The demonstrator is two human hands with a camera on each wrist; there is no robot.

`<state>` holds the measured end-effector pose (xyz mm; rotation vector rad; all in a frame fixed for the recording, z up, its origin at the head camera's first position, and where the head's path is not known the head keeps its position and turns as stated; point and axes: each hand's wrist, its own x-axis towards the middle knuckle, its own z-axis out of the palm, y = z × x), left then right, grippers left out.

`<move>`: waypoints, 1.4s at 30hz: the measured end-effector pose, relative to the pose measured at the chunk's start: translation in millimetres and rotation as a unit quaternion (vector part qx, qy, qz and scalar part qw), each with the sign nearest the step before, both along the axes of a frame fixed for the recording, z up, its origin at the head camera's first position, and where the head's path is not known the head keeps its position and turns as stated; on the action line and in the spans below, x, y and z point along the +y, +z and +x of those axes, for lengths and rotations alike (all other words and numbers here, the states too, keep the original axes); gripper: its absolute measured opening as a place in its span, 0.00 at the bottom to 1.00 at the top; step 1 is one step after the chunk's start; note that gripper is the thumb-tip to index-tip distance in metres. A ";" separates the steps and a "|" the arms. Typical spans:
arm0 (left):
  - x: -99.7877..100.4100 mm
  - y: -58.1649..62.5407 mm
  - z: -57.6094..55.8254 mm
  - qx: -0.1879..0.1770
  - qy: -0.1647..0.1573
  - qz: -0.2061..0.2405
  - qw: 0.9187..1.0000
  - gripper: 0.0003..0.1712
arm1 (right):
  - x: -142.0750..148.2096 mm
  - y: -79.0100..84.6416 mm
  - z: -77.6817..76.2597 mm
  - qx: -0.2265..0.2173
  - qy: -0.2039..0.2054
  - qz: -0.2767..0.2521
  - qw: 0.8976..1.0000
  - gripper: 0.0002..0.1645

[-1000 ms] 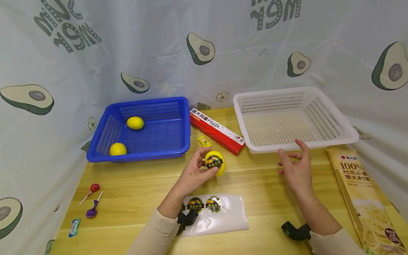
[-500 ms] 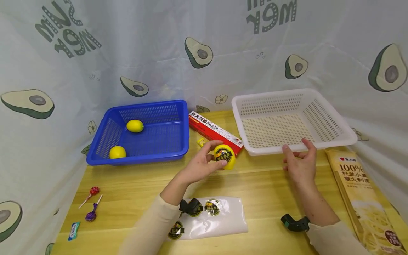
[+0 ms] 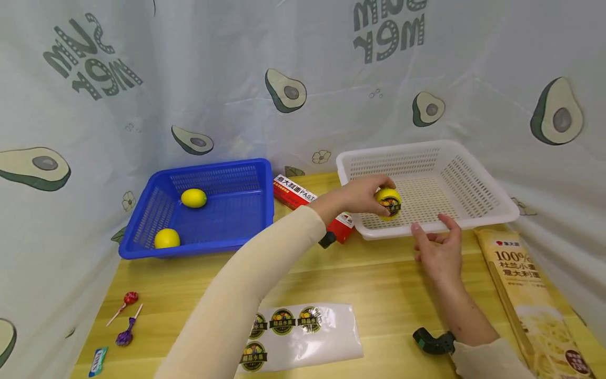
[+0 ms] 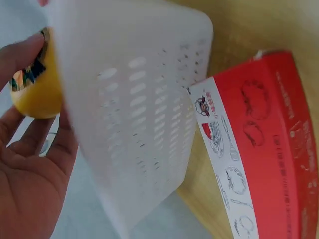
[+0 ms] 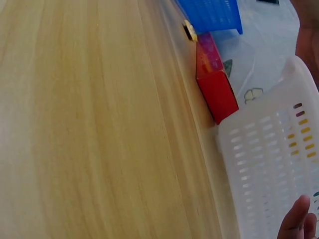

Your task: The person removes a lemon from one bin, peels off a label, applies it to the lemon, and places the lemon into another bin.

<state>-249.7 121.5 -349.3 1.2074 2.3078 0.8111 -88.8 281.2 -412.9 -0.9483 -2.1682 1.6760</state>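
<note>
My left hand (image 3: 364, 195) holds a yellow lemon (image 3: 386, 195) with a round black fruit sticker (image 3: 390, 206) on it, over the left front part of the white basket (image 3: 483, 217). In the left wrist view the thumb lies over the sticker on the lemon (image 4: 42, 99), fingers below, beside the basket wall (image 4: 134, 99). My right hand (image 3: 442, 255) is at the basket's front rim, thumb and index finger apart, holding nothing; whether it touches the rim I cannot tell. A sheet of similar stickers (image 3: 326, 337) lies on the table in front.
At the left stands a blue basket (image 3: 227, 245) with two lemons (image 3: 193, 198). A red pasta box (image 3: 291, 193) lies between the baskets, partly behind the left arm. Two lollipops (image 3: 125, 337) and a small wrapped candy (image 3: 98, 361) lie front left; a noodle packet (image 3: 530, 295) lies at right.
My left hand has carried the stickered lemon rightward from above the table to over the white basket. My right hand has stayed near its front rim. The head view has tilted slightly.
</note>
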 end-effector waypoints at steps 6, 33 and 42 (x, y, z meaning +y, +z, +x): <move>29.5 -10.5 -10.9 0.001 -0.029 -0.114 0.993 0.34 | 0.1 -1.4 0.7 0.001 0.004 0.019 1.000 0.48; 46.1 -19.4 -24.8 0.066 0.003 -0.222 0.973 0.33 | 0.8 -5.2 4.2 0.024 0.008 0.026 0.999 0.46; 29.0 -5.4 -28.3 0.085 -0.007 -0.181 0.980 0.33 | 3.6 -5.1 7.8 0.024 0.025 0.026 0.999 0.46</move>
